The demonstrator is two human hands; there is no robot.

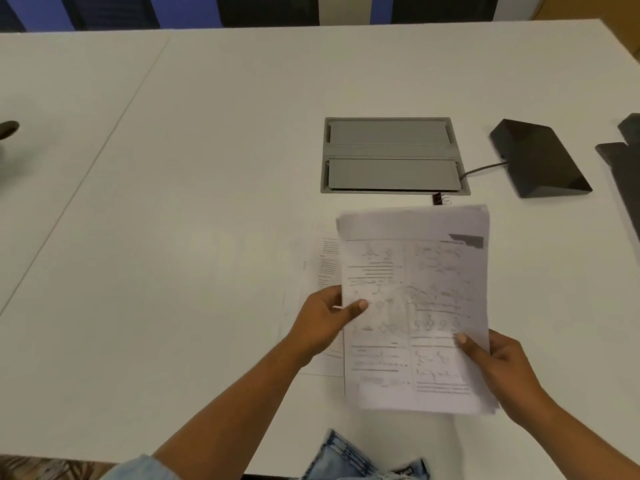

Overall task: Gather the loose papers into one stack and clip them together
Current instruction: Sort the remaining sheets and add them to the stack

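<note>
I hold a stack of printed papers (415,306) above the white table (207,168), tilted toward me. My left hand (325,320) grips its left edge, thumb on the top sheet. My right hand (498,365) grips the lower right edge, thumb on top as well. A further printed sheet (327,261) lies flat on the table, sticking out from under the stack's left side. A small dark binder clip (439,199) peeks out just beyond the stack's far edge; the papers hide part of it.
A grey cable hatch (393,155) is set into the table beyond the papers. A black wedge-shaped device (538,159) with a cable sits to its right. Dark objects (623,157) lie at the right edge. Denim-clad knees (363,459) show at the table's near edge.
</note>
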